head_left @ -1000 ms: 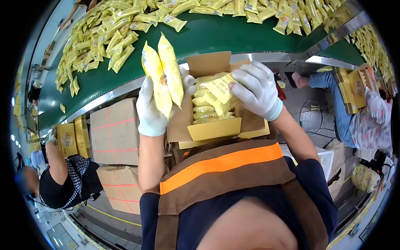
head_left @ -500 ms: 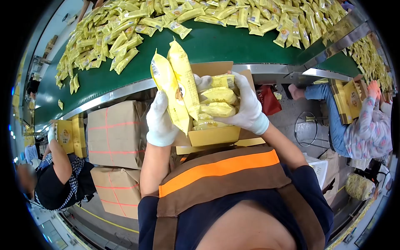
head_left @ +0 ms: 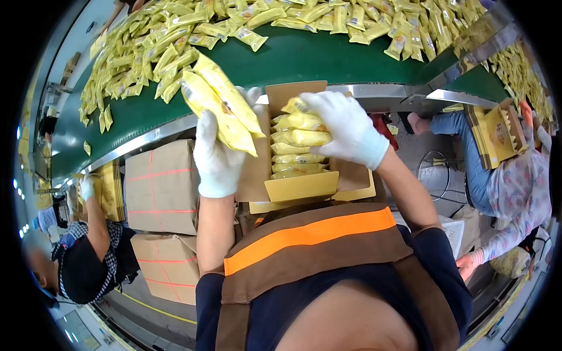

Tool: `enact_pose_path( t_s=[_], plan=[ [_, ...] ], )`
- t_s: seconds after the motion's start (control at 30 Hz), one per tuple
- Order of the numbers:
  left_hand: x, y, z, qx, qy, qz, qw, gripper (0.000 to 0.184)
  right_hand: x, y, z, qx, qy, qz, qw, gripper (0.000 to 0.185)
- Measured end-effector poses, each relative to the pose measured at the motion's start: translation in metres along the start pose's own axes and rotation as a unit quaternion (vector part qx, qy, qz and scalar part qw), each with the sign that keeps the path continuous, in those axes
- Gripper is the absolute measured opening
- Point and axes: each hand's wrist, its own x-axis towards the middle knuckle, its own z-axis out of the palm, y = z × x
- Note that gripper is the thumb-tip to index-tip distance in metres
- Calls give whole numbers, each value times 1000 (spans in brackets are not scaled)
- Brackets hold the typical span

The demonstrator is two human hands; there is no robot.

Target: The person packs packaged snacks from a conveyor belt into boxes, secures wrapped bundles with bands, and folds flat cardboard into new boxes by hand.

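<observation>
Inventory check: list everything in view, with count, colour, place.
Work table: one, green, along the top
Loose packets: uncountable, yellow, heaped on the table
Open carton: one, yellow, centre
Boxed packets: at least five, yellow, rowed in the carton
Held packets: two, yellow, just left of centre
Wrapped bundles: two, brown with red straps, stacked left
Stool: one, metallic, right
Other cartons: several, yellow, far left and right
Left worker: one, black top, lower left
Right worker: one, patterned top, far right
Apron: one, brown and orange, worn
Left grip: one, gloved white, holding two packets
Right grip: one, gloved white, at boxed packets
</observation>
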Motion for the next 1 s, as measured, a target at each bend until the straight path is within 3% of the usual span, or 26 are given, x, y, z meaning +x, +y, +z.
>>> enact_pose_path(
  t_s=[0.07,0.13,0.23,0.3,0.37,0.43,0.5,0.57,0.63,0.73,0.83,0.93,1.0],
  plan=[
    [9,3,-3,131,32,-1,991,69,9,-7,6,-118,-128,-32,984,71],
    [26,2,-2,342,-67,-36,937,68,13,-16,42,-159,-218,-89,959,49],
    [39,-35,-24,602,-221,-10,767,76,18,-3,83,-110,-254,-83,957,38],
    [44,-56,-32,786,-273,-48,552,78,9,17,103,-35,-285,-64,956,40],
    [48,-64,-36,789,-301,-58,532,77,-10,10,80,-70,-154,-134,976,43],
    [48,-67,-44,820,-321,-33,472,73,-19,6,40,81,-182,-172,965,39],
    [55,-75,-47,841,-333,-29,425,70,-29,22,10,136,-233,-94,958,35],
    [60,-81,-25,865,-339,-51,366,67,-18,34,-19,-90,-249,-130,956,32],
    [67,-82,-26,839,-377,-78,384,68,-9,38,-30,-219,-369,-167,888,36],
    [64,-82,-29,841,-385,-91,369,71,-15,45,-10,-218,-347,-234,881,42],
    [53,-78,-24,828,-372,-184,377,67,-23,57,3,-151,-278,-268,910,39],
    [44,-87,-33,862,-335,-116,362,67,-28,63,35,-200,-180,-293,917,36],
    [45,-86,-31,861,-333,-61,379,68,-25,60,46,-178,-151,-285,930,30]
  ],
)
